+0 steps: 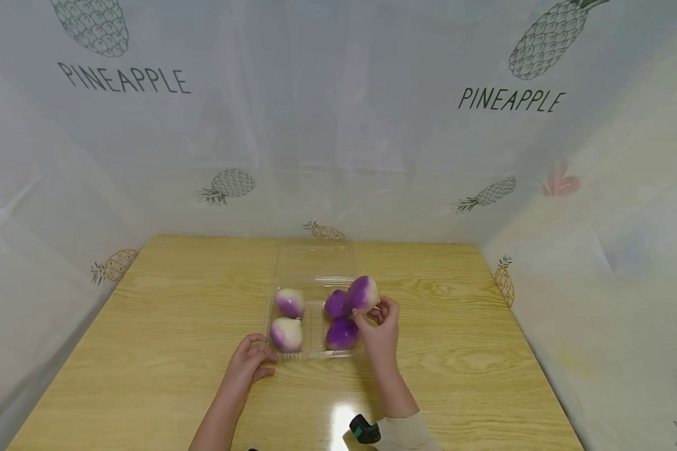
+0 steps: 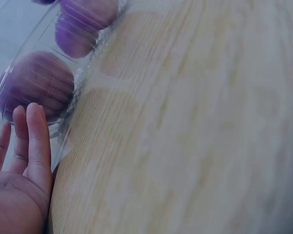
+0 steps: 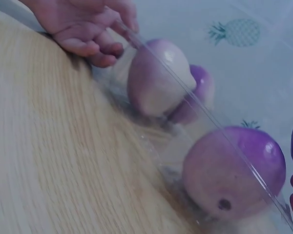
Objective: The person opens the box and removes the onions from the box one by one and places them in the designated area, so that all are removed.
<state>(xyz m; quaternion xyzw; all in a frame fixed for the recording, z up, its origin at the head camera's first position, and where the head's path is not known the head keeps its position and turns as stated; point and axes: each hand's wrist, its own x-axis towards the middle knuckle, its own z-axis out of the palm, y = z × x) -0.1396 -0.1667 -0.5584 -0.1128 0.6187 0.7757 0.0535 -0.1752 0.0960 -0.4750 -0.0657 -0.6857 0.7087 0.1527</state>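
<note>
Purple-and-white turnip (image 1: 363, 293) (looks like one, anyway) is a bit below centre in the head view, pinched between the thumb and fingers of the right hand (image 1: 382, 329), at the hand's upper left. It overlaps the two right-side turnips (image 1: 341, 319) in the frame, so I can't tell if it's touching them.

The box (image 1: 314, 326) is clear plastic on the wood desk (image 1: 457, 351), lid (image 1: 314, 262) flipped open towards the top of the frame. Four in there: that right pair plus two left-side turnips (image 1: 288, 319).

Left hand (image 1: 248, 363) is open, fingertips right at the box's lower-left corner. The left wrist cam shows its fingers fairly straight by the clear wall; the right hand isn't identifiable there.

Right wrist cam gives you something the head cam doesn't: a dark round spot (image 3: 224, 204) low on one boxed turnip, lower right of frame. The right hand is just fingertips at the right edge there.
</note>
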